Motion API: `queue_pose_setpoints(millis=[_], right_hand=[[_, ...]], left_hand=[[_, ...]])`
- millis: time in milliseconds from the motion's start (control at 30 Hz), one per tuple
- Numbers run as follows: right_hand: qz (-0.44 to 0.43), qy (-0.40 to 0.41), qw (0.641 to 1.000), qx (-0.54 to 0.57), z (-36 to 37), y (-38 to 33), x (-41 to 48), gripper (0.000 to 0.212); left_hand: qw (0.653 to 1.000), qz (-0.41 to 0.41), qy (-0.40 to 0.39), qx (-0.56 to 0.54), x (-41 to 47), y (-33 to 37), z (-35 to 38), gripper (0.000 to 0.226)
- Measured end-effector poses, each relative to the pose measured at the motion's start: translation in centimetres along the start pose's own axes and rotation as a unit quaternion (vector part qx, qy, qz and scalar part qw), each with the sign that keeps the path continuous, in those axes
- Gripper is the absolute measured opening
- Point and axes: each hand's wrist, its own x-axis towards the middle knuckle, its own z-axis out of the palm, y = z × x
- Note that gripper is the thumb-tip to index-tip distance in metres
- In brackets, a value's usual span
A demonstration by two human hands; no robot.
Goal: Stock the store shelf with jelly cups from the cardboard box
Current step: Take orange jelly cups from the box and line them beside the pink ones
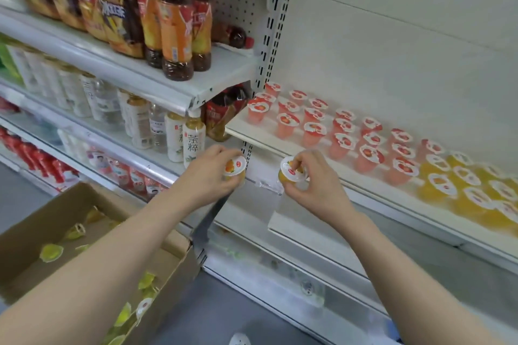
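Cardboard box: set below left hand.
Left hand: curled round orange jelly cup.
Right hand: second cup pinched.

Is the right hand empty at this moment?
No, the right hand holds an orange jelly cup, with its fingers curled round the lid.
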Motion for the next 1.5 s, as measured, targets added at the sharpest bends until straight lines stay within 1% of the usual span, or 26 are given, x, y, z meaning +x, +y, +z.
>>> queue_pose_setpoints(millis=[167, 300, 400, 533, 800, 967, 1133, 1233, 1367, 1500], right_hand=[[-0.035, -0.021, 0.999, -0.002, -0.3, 0.3, 6.5, 0.029], [-0.098, -0.032, 0.991, -0.087, 1.5, 0.9, 11.8, 0.029], [-0.098, -0.022, 0.989, -0.109, 3.0, 0.9, 14.3, 0.031], [-0.084, -0.040, 0.986, -0.140, 4.5, 1.2, 15.6, 0.030], [-0.045, -0.026, 0.987, -0.149, 4.7, 0.8, 15.7, 0.032], [-0.046, -0.014, 0.988, -0.146, 4.6, 0.4, 15.4, 0.031], [-0.051, 0.012, 0.991, -0.126, 2.7, -0.4, 13.8, 0.033], [-0.042, 0.043, 0.991, -0.123, 0.7, -0.4, 11.9, 0.033], [-0.020, 0.081, 0.986, -0.144, -2.5, 0.5, 8.4, 0.035], [0.014, 0.114, 0.981, -0.159, -5.8, 2.1, 4.2, 0.036]], left_hand=[[1.000, -0.002, 0.004, 0.021, 2.8, -0.1, -0.9, 0.054], [0.998, -0.015, 0.011, 0.056, 4.9, -1.2, -1.5, 0.052], [0.997, -0.034, 0.021, 0.068, 5.9, -1.9, -1.9, 0.056], [0.996, -0.047, 0.023, 0.070, 6.5, -2.3, -1.8, 0.057], [0.997, -0.033, 0.010, 0.075, 6.9, -2.3, -1.9, 0.056], [0.997, -0.021, 0.007, 0.073, 6.9, -2.1, -2.2, 0.054], [0.997, -0.004, 0.004, 0.078, 7.1, -1.2, -2.6, 0.056], [0.996, 0.024, 0.003, 0.086, 7.1, 0.4, -2.7, 0.056], [0.991, 0.088, 0.005, 0.100, 6.9, 3.6, -2.5, 0.057], [0.985, 0.134, 0.006, 0.108, 6.8, 7.0, -1.7, 0.055]])
